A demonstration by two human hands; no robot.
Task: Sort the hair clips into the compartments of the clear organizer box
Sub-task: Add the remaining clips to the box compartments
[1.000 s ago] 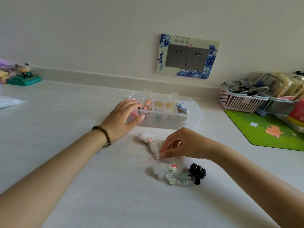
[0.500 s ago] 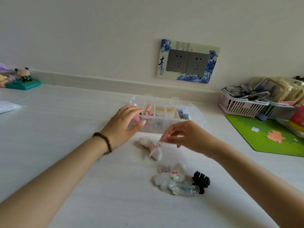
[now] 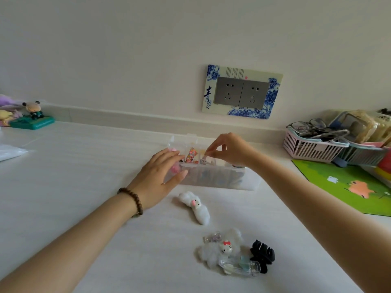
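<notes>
The clear organizer box [image 3: 213, 180] stands in the middle of the white table with its lid open. My left hand [image 3: 160, 176] grips its left end, fingers over the top and thumb on the front wall. My right hand [image 3: 230, 151] hovers over a middle compartment, thumb and forefinger pinched on a small pink-grey clip [image 3: 204, 160] that hangs into it. Colourful clips [image 3: 191, 155] fill the neighbouring compartment. Loose on the table in front lie a fluffy white bunny clip [image 3: 195, 207], a fluffy white cat clip [image 3: 220, 248], a small clear bow clip [image 3: 212, 237], a clear clip [image 3: 239, 267] and a black claw clip [image 3: 262, 255].
A pink basket [image 3: 311, 148] with glasses stands at the back right, beside other baskets. A green mat [image 3: 349, 187] lies in front of them. A figurine on a green base [image 3: 31, 118] and a white bag [image 3: 10, 151] are at the far left. A wall socket [image 3: 241, 92] is behind the box.
My right hand lifted the small clip from the table near the bunny clip and carried it away from me, over the box's middle compartment. My left hand stayed on the box.
</notes>
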